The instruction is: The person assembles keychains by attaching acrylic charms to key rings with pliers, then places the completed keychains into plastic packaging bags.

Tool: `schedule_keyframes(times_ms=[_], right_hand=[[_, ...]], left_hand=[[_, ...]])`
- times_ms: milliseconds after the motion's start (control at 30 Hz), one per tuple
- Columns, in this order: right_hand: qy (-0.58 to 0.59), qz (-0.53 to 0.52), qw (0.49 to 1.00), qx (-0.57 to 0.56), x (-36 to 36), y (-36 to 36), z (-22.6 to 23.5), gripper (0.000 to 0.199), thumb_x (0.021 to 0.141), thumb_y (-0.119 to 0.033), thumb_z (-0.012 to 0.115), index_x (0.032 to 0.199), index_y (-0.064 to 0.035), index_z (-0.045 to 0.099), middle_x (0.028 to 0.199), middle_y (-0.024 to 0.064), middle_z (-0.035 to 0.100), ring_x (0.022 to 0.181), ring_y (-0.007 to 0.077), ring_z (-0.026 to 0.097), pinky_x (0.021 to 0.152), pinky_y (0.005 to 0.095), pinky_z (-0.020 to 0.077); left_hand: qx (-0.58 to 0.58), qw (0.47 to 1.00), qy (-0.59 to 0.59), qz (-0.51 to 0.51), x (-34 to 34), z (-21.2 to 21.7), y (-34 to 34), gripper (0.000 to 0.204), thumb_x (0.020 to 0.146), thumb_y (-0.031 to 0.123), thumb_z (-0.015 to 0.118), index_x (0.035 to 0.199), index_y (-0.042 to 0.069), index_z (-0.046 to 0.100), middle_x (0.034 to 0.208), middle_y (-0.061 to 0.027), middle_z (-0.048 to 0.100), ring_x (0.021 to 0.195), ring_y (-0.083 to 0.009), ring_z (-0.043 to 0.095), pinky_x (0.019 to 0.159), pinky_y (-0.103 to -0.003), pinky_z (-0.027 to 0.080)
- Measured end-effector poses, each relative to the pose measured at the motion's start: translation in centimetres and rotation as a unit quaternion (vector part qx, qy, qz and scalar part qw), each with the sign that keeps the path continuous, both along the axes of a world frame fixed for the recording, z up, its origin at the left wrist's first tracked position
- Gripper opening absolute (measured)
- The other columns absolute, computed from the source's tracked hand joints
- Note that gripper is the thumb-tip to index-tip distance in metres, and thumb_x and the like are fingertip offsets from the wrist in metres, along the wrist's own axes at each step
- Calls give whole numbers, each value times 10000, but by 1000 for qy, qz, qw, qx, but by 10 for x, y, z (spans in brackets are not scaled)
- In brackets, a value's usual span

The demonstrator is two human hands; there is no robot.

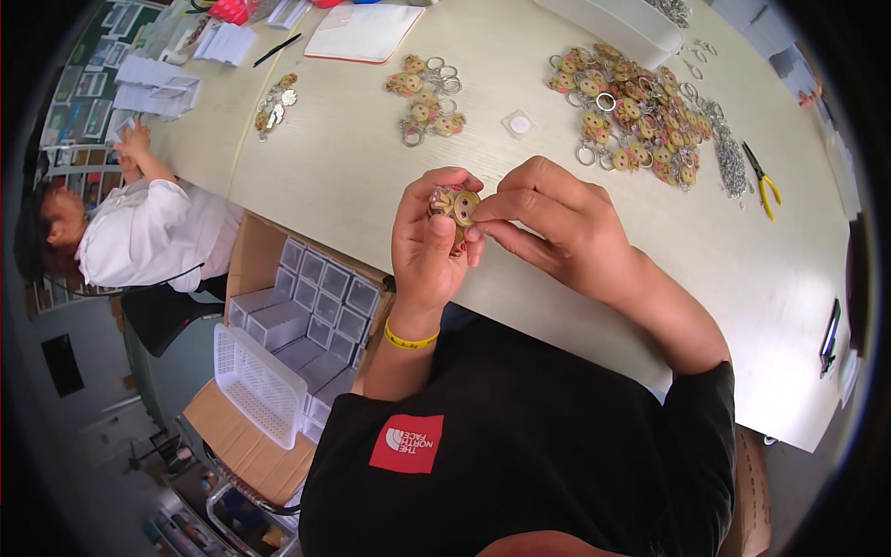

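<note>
Left hand (429, 243) has a tight grip on a round keychain charm (458, 204), lifted above the near surface (353, 176) for a close look; right hand (548, 218) pinches its edge, probably steadying it.

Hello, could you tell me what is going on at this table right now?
A person holds a small round charm keyring up over the table. The left hand grips it while the right hand pinches at its edge with the fingertips. A large pile of similar keyrings lies further back on the right, a smaller cluster in the middle, and yellow-handled pliers at the far right. Another person in a white top works at the left.
</note>
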State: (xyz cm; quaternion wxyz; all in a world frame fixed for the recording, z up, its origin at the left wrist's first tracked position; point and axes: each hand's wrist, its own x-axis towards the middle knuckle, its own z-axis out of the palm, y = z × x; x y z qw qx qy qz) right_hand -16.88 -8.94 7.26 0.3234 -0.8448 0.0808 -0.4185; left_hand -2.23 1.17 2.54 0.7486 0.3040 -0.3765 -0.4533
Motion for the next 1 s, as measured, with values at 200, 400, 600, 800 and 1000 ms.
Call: schedule_keyframes(times_ms=[200, 400, 600, 800, 1000], right_hand=[[24, -29, 996, -82, -2, 2, -1, 229, 728, -15, 789, 931, -58, 692, 866, 63, 602, 685, 204, 649, 536, 318, 530], [27, -6, 998, -59, -2, -1, -3, 216, 742, -16, 776, 934, -57, 686, 865, 56, 601, 691, 200, 653, 534, 317, 530], [30, 1, 998, -51, -3, 0, -2, 204, 750, -8, 768, 924, -46, 669, 862, 67, 599, 686, 202, 652, 543, 317, 535], [40, 9, 985, 170, 4, 4, -18, 165, 793, -9, 721, 909, -38, 607, 883, 78, 583, 655, 228, 625, 580, 312, 529], [86, 78, 946, 302, 3, -3, -9, 160, 859, -41, 718, 953, -41, 590, 885, 58, 580, 720, 165, 607, 640, 278, 499]], left_hand=[[-1, 998, -46, 38, -3, 0, -1, 399, 1005, 255, 572, 1296, 2, 468, 1188, -138, 557, 754, -91, 529, 537, -220, 483], [4, 998, -38, 47, -7, -1, 1, 390, 1008, 249, 563, 1280, -12, 467, 1165, -140, 560, 751, -91, 525, 532, -229, 508], [4, 997, -53, 54, -8, -2, 0, 376, 1016, 241, 544, 1274, -22, 469, 1150, -140, 563, 747, -96, 535, 544, -240, 529], [0, 994, -109, 29, -5, -5, 0, 365, 1037, 238, 492, 1274, -40, 480, 1113, -131, 571, 790, -116, 592, 570, -257, 547], [22, 992, -103, 73, -8, -8, 1, 415, 1039, 275, 491, 1294, -52, 467, 1061, -124, 581, 796, -135, 593, 575, -251, 522]])
